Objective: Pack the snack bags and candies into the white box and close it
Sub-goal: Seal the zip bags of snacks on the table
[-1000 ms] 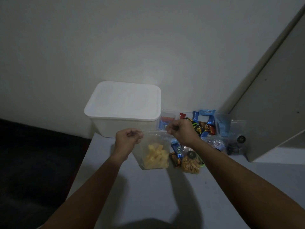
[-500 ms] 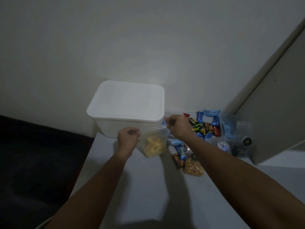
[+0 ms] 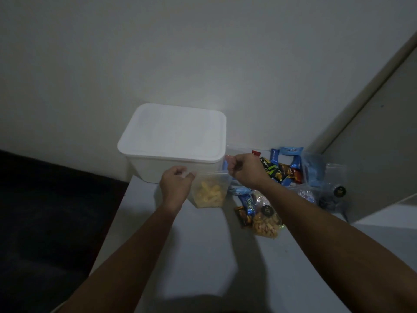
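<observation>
**Q:** What carries the scene, and what is the largest item on it?

**A:** A pale grey counter [image 3: 203, 256]. At its far left corner, against the wall, stands the white rectangular plastic box [image 3: 176, 164], with its white lid [image 3: 173, 129] seated on top. Judged from this, the box must be opened before anything goes in.

**Q:** Where are the hands, and why so placed?

**A:** Both are raised just in front of the box's near wall. The right hand [image 3: 244, 169] pinches the top right corner of a clear plastic bag of yellow snack pieces [image 3: 209, 192], fingers curled on the seal strip. The left hand [image 3: 174, 185] is at the top left corner with fingers loosely curled; whether it grips the film cannot be told. The bag's mouth is stretched level between them, probably to keep it shut and upright.

**Q:** And the remaining goods?

**A:** A heap of small candy wrappers and clear bags [image 3: 293, 172] lies along the far edge, right of the box. Nearer is a clear bag of orange-brown snacks with a round black label [image 3: 266, 220].

**Q:** Any legible writing?

**A:** A blue wrapper [image 3: 248, 203] reads roughly "Kalpa"; a black-and-green packet [image 3: 269, 169] shows lettering too blurred to read.
</observation>
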Motion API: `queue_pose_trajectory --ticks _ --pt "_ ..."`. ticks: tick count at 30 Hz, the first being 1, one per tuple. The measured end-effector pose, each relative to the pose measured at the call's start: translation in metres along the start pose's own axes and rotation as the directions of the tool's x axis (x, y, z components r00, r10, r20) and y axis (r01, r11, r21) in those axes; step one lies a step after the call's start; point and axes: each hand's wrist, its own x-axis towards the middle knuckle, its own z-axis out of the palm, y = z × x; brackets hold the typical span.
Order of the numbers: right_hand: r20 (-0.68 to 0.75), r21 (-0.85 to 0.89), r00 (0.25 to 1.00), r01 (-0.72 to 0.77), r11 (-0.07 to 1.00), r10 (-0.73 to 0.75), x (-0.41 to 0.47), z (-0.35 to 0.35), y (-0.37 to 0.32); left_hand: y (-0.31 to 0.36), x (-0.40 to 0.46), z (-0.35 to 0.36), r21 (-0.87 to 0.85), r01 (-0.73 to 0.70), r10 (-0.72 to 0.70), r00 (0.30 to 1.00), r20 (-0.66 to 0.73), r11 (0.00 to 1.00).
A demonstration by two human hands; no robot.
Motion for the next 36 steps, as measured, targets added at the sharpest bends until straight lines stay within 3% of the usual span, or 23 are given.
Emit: queue_pose_trajectory --ticks 2,5,7,13,21,27,32,36 --pt "0.025 0.013 0.999 0.02 1.0 -0.021 -0.007 0.0 0.001 0.006 -0.005 0.0 0.016 0.093 -0.092 0.996 -0.014 0.996" --pt "0.02 0.028 0.999 0.044 0.999 -0.044 -0.016 0.001 0.007 0.01 -0.011 0.0 -0.079 0.284 -0.272 0.953 0.135 0.956" --pt "0.028 0.063 0.999 0.022 0.998 -0.023 -0.018 0.001 0.011 0.009 -0.012 -0.001 -0.165 0.341 -0.315 0.935 0.164 0.926" --pt "0.062 0.122 0.998 -0.01 0.993 0.002 -0.023 0.004 0.012 0.003 -0.018 0.003 -0.303 0.271 -0.215 0.955 0.203 0.914" --pt "0.06 0.136 0.995 -0.083 0.987 0.075 -0.022 0.013 0.012 0.0 -0.021 0.005 -0.325 0.222 -0.145 0.959 0.244 0.919" --pt "0.026 0.169 0.993 -0.117 0.979 0.114 -0.02 0.018 0.011 0.003 -0.023 0.004 -0.246 0.198 -0.143 0.964 0.224 0.949" --pt "-0.001 0.21 0.991 -0.129 0.969 0.132 -0.021 0.02 0.013 0.005 -0.018 0.007 -0.316 0.295 -0.233 0.947 0.221 0.902" --pt "0.021 0.352 0.986 -0.163 0.921 0.167 -0.018 0.02 0.017 0.011 -0.012 0.01 -0.317 0.322 -0.254 0.938 0.238 0.892"
